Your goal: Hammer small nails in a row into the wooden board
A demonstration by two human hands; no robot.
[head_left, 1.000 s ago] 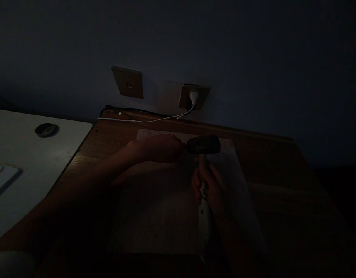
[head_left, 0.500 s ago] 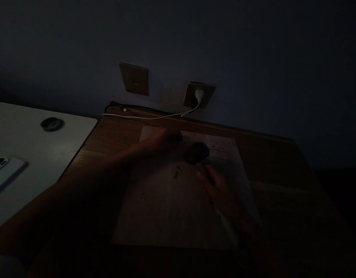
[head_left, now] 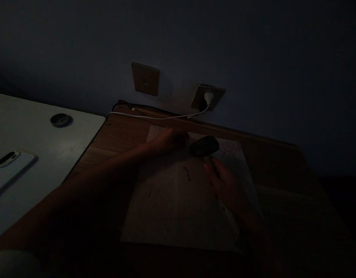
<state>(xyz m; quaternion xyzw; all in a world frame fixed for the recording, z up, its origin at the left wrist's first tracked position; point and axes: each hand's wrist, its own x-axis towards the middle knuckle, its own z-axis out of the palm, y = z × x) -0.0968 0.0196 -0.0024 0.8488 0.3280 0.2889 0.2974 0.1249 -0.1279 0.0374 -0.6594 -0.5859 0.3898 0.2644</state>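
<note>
The scene is very dark. My right hand (head_left: 225, 181) is closed around the pale handle of a hammer (head_left: 204, 146), whose dark head is over the far part of a flat wooden board (head_left: 166, 216). The handle runs back under my palm toward the near right. My left hand (head_left: 169, 139) rests at the board's far left, fingers curled in just left of the hammer head; what they pinch, if anything, is too dark to make out. A few small thin pieces that look like nails (head_left: 187, 174) lie mid-board, and more nail-like pieces (head_left: 225, 152) lie right of the head.
Under the board is a brown wooden table (head_left: 284, 170) against the wall. A white table (head_left: 79, 135) on the left bears a phone (head_left: 16, 170) and a small round dark dish (head_left: 60, 119). A white cable (head_left: 154, 117) runs to a plug in a wall socket (head_left: 216, 96).
The whole view has shifted, so things sit further right. The hammer head has turned and looks slightly raised in my right hand. My left hand stays at the board's far left.
</note>
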